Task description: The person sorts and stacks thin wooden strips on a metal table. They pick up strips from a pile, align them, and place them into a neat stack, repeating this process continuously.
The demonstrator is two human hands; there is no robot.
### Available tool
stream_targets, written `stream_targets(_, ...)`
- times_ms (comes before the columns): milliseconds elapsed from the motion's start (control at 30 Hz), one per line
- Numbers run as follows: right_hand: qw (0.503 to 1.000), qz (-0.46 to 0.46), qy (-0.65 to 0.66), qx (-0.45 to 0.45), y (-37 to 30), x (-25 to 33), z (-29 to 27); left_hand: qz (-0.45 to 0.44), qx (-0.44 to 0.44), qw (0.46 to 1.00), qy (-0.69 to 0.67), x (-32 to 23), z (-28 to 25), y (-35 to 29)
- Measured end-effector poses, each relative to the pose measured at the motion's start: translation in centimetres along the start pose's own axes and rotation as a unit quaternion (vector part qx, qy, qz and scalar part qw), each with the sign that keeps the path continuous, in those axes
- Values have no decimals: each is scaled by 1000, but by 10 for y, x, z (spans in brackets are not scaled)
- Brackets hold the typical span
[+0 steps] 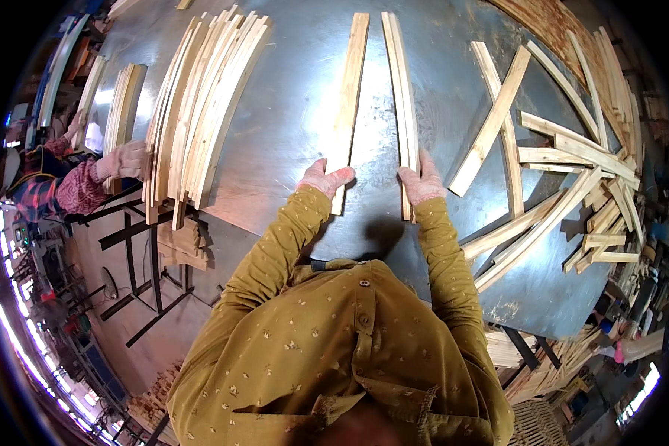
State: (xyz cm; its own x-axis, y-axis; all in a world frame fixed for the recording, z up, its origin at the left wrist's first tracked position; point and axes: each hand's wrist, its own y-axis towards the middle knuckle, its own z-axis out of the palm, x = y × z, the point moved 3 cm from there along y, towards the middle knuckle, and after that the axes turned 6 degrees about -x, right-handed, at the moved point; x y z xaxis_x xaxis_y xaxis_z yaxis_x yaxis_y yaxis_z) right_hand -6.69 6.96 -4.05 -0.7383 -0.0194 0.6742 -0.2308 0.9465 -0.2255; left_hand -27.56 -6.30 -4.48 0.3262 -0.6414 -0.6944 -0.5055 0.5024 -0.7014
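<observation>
Both my hands wear pale pink work gloves and reach over a grey metal table [290, 97]. My left hand [324, 178] is closed around the near part of a flat wooden slat [351, 82], which points away from me. A little to the right, my right hand [424, 180] grips the near end of narrow wooden strips [400, 82], seemingly two lying side by side. A strip of bare metal separates the two holds. The fingers under the wood are partly hidden.
Several long strips stand bunched in a stack [208, 104] at the left, where a co-worker's gloved hand [130, 158] touches them. Two crossed slats [490, 119] lie to the right. Beyond them is a jumbled pile of loose wood [595, 160] near the table's right edge.
</observation>
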Motion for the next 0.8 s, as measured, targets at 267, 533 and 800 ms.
stream_targets(267, 888, 51, 423, 175, -26, 87, 46, 124, 5, 991, 51, -11, 3, -84)
stream_targets(533, 889, -336, -215, 225, 7, 144, -35, 570, -196, 530, 597, -159, -97, -110)
stream_targets(800, 925, -287, -209, -138, 19, 128, -30, 297, -250, 752, 533, -147, -246, -7)
